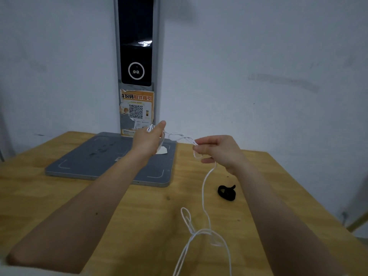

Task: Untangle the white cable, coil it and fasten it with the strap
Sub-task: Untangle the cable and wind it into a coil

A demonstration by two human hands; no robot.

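Note:
The white cable (204, 188) is stretched in the air between both hands above the wooden table (59, 196). My left hand (148, 139) grips a bunch of its loops at the far end. My right hand (216, 149) pinches the twisted strands and a small loop, level with the left hand. From the right hand the cable hangs down to a loose tangle lying on the table near the front edge. The black strap (227, 192) lies curled on the table below my right hand, apart from the cable.
A grey pad (83, 162) with white corner marks lies on the table's far left half. Behind it a dark upright device (136, 56) with an orange QR sticker stands against the pale wall. The table's right edge runs diagonally at the right.

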